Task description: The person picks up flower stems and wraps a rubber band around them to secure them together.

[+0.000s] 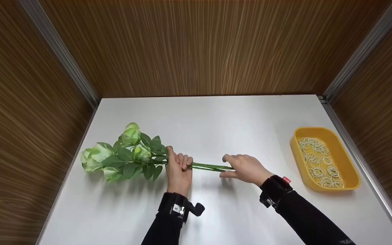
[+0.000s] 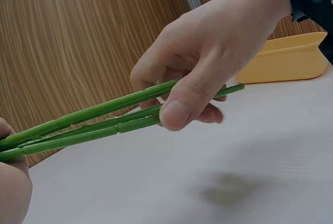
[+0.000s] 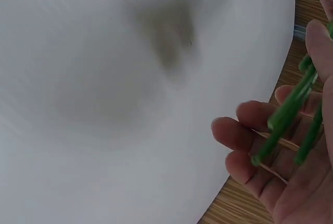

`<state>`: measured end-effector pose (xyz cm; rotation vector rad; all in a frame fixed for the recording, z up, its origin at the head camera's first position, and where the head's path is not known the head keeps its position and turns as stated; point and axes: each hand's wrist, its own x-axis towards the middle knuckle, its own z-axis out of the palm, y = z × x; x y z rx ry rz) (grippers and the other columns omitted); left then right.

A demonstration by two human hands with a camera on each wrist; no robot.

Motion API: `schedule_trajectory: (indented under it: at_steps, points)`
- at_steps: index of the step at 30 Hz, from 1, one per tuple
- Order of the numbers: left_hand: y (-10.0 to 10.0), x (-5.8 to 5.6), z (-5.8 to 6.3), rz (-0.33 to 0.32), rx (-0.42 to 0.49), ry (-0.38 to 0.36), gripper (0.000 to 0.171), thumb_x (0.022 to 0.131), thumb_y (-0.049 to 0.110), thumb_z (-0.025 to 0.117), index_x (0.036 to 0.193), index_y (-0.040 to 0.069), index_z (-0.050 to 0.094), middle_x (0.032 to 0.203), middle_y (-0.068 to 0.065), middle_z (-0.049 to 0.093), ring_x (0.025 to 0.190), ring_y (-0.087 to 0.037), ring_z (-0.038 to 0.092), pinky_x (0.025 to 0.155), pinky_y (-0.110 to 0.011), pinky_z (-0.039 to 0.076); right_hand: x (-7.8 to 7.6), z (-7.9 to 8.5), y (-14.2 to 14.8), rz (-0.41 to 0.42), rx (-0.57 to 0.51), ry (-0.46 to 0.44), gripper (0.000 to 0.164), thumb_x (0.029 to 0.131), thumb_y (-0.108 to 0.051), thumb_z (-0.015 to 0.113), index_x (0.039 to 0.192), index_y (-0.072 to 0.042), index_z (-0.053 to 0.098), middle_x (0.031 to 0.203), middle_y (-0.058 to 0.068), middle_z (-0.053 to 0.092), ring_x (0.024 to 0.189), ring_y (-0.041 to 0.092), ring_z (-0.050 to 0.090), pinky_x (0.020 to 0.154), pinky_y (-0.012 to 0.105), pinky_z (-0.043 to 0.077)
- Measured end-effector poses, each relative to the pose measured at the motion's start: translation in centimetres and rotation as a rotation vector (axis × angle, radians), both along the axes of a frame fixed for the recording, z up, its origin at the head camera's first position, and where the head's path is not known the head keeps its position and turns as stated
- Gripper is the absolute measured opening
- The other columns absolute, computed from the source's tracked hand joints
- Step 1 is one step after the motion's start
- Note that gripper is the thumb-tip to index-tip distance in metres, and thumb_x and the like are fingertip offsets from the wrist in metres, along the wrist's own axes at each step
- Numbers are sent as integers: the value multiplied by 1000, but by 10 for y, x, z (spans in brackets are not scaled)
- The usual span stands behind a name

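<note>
A bunch of pale green roses (image 1: 97, 154) with dark green leaves (image 1: 125, 153) lies sideways, blooms toward the left. My left hand (image 1: 179, 173) grips the stems (image 1: 211, 166) just below the leaves, its thumb pointing up along them. Near the cut ends my right hand (image 1: 248, 168) holds the same stems between thumb and fingers. In the left wrist view the right thumb (image 2: 179, 109) presses over the stems, and one tip pokes out past the hand. The right wrist view has the uneven stem ends (image 3: 283, 120) lying across the palm, fingers bent loosely beneath.
A yellow plastic tray (image 1: 349, 170) with several small pale rubber bands (image 1: 313, 146) stands at the right side of the white table (image 1: 250, 119). Wood-grain panels (image 1: 196, 47) enclose the table at the back and both sides.
</note>
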<state>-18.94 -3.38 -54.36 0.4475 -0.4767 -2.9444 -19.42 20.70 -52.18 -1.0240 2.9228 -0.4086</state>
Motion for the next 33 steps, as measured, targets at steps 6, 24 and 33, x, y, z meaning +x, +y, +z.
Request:
schedule_trajectory:
  at_steps: [6,24,33]
  points:
    - [-1,0,-1,11,-12,-4,57,107,46,47,58,18,36,46,7,31,40,-8,29,52,-21,32,-11,21,25,2,7,84,78,90,-61,68,146,-10,51,126,12,68,113,34,64,94,53,53]
    - [-3,1,-7,-15,-35,-8,56,107,45,49,60,18,35,49,6,32,43,-9,31,55,-22,35,-29,40,172,-380,-77,62,88,99,-41,69,164,-14,16,158,33,28,136,60,35,106,76,31]
    - [-2,1,-6,-22,-70,-9,56,107,45,48,60,18,34,50,6,32,44,-10,31,58,-22,36,-19,12,231,-536,-101,-93,85,107,-45,53,160,3,8,155,44,19,136,68,23,104,80,25]
